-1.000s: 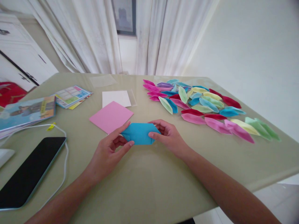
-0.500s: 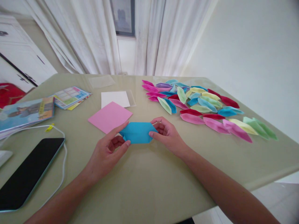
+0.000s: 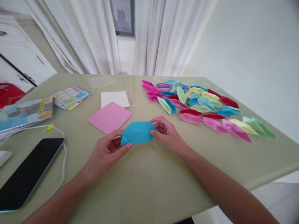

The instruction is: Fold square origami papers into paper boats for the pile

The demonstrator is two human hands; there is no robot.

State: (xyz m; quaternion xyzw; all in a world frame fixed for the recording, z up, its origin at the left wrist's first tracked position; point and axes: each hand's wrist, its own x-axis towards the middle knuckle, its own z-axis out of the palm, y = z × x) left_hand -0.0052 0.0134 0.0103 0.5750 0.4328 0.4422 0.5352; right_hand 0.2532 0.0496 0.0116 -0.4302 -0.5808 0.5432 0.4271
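A folded piece of blue origami paper (image 3: 138, 132) is held a little above the table, between my two hands. My left hand (image 3: 109, 147) grips its left end, thumb along the lower edge and fingers behind. There the lower left corner stands out as a point. On the right end, my right hand (image 3: 167, 134) pinches the paper with the thumb in front; the upper corner there is cut off by a fold. Just behind the blue paper lies a pink paper square (image 3: 109, 116), partly over a white sheet (image 3: 114, 98).
Folded paper pieces in many colours (image 3: 196, 101) lie in rows at the right. At the left are a phone (image 3: 32, 171), a white cable (image 3: 66, 152), a booklet (image 3: 28, 113) and printed cards (image 3: 70, 97). The table (image 3: 257, 161) ends at the lower right.
The blue paper's lower left corner has swung outward, so its left end now looks wider and pointed. My left fingers have shifted slightly; my right hand keeps its pinch.
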